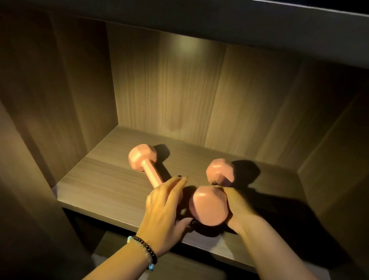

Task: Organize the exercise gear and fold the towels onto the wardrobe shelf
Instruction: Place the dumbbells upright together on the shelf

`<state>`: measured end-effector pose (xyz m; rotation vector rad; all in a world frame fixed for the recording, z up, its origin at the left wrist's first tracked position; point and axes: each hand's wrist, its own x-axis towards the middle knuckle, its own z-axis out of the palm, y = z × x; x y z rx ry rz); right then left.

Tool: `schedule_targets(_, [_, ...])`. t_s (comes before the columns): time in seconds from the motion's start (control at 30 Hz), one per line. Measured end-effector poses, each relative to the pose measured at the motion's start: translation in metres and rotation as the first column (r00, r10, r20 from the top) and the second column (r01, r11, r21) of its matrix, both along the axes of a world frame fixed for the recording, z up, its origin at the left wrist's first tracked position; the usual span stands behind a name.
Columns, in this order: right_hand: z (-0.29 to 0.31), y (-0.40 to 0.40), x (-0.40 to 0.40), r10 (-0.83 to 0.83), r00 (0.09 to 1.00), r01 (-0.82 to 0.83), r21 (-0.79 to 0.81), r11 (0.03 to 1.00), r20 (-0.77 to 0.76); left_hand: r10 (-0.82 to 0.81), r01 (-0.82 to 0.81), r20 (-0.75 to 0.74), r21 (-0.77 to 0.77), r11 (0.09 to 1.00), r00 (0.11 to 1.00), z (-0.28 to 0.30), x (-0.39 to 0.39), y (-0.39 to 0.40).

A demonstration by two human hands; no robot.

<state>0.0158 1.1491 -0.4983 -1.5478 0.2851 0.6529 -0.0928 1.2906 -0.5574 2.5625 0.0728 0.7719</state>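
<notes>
Two pink dumbbells lie on the wooden wardrobe shelf [107, 190]. The left dumbbell [144, 161] points its far head to the back left, and its near end is hidden under my left hand [165, 209], which cups over it with the thumb spread to the right. On the right dumbbell [207, 207], the big near head faces me and the far head sits behind it. My right hand [234, 203] reaches in from the right and grips its handle between the two heads. The two dumbbells' near ends almost meet. No towels are in view.
The shelf is a lit wooden compartment with side walls left and right, a back panel and a thick board [198, 13] overhead. A lower shelf [158, 271] shows below the front edge. The surroundings are dark.
</notes>
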Motion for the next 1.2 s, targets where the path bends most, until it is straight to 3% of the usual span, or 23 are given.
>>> schedule_targets(0.2, [-0.010, -0.022, 0.004, 0.166, 0.983, -0.144, -0.220, 0.965, 0.083, 0.121, -0.119, -0.093, 0.036, 0.992, 0.988, -0.016, 0.004, 0.016])
schedule_targets(0.47, [-0.016, -0.004, -0.002, 0.212, 0.972, -0.171, -0.317, 0.933, 0.099, -0.150, 0.152, -0.072, 0.028, 0.988, 0.986, -0.009, -0.004, 0.066])
schedule_targets(0.6, [-0.019, 0.013, -0.009, 0.235, 0.966, -0.188, -0.335, 0.923, 0.106, -0.185, 0.188, -0.099, 0.026, 0.982, 0.978, -0.002, -0.023, 0.099])
schedule_targets(0.7, [-0.019, 0.031, -0.016, 0.262, 0.960, -0.217, -0.330, 0.919, 0.097, -0.115, 0.129, -0.133, 0.097, 0.987, 0.984, 0.004, -0.035, 0.106])
schedule_targets(0.9, [-0.024, 0.080, -0.029, 0.255, 0.961, -0.208, -0.330, 0.921, 0.106, 0.245, -0.200, -0.225, 0.204, 0.958, 0.943, 0.003, -0.039, 0.078])
schedule_targets(1.2, [-0.025, 0.129, -0.035, 0.254, 0.964, -0.205, -0.382, 0.901, 0.082, 0.260, -0.216, -0.210, 0.212, 0.953, 0.942, -0.005, -0.038, 0.113])
